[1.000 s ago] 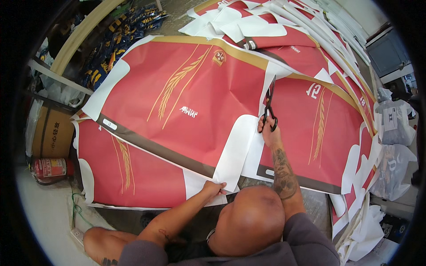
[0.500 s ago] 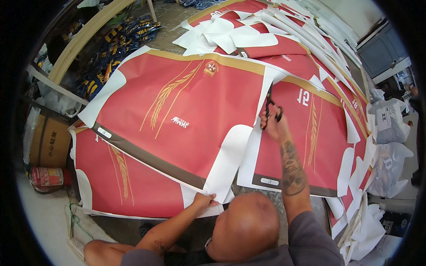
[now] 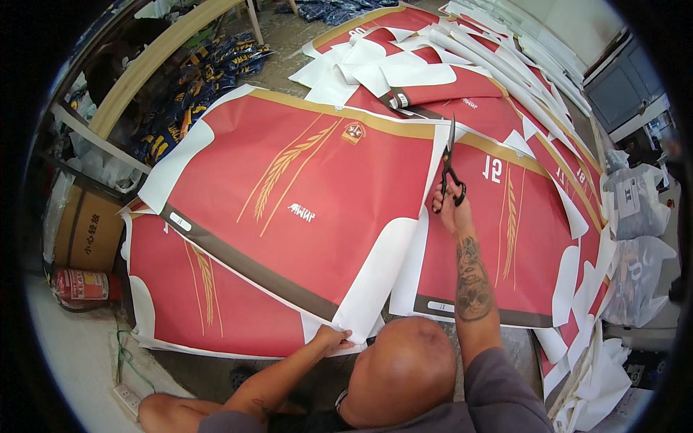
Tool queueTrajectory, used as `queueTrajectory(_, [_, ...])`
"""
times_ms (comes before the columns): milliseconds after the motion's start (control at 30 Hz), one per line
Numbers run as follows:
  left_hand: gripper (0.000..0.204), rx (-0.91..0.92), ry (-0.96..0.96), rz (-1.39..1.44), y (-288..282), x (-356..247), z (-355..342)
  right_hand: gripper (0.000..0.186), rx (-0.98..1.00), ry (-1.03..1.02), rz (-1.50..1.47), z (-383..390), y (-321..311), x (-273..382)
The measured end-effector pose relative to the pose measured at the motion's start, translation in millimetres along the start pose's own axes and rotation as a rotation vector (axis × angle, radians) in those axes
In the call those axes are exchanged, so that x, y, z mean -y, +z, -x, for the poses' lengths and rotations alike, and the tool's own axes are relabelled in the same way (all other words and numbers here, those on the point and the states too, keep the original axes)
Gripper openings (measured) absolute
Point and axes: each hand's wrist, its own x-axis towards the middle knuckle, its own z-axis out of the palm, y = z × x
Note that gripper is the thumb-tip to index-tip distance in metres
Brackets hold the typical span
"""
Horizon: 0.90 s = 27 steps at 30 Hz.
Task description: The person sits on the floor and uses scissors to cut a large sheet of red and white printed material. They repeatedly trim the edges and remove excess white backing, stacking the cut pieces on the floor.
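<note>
My right hand [image 3: 450, 209] is closed round the black handles of long-bladed scissors [image 3: 449, 151]. Their blades point away from me, over the narrow white gap between two printed sheets. The left sheet [image 3: 325, 224] is red with a gold top band, golden wheat ears, a brown lower band and white margins. A similar red sheet [image 3: 469, 252] lies to the right, partly beneath my right forearm. My left hand [image 3: 332, 340] pinches the near white corner of the left sheet, which overlaps another red sheet [image 3: 238, 328]. Whether the two sheets still join at the far end, I cannot tell.
More red and white sheets [image 3: 426, 54] lie heaped at the back and right. Dark blue packaged goods [image 3: 209, 86] sit by a wooden frame [image 3: 155, 65]. A carton [image 3: 88, 229] and fire extinguisher [image 3: 81, 284] stand left. Clear plastic bags [image 3: 635, 202] are at right.
The scissors' blades now show at full length above the gap, tips farther away. The whole view has shifted slightly. My left hand keeps its hold on the sheet's corner.
</note>
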Motion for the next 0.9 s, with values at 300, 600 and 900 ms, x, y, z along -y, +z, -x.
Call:
queueTrajectory(300, [0.026, -0.054, 0.223, 0.152, 29, -19, -23, 0.047, -0.610, -0.392, 1.270, 100, 9, -99])
queueTrajectory(600, [0.040, 0.389, -0.014, 0.244, 44, -4, -51, 0.032, -0.683, -0.550, 1.677, 161, -39, -156])
queueTrajectory(900, [0.050, 0.584, 0.462, 0.014, 80, -20, -36, 0.023, -0.948, -0.735, 1.370, 37, 12, -31])
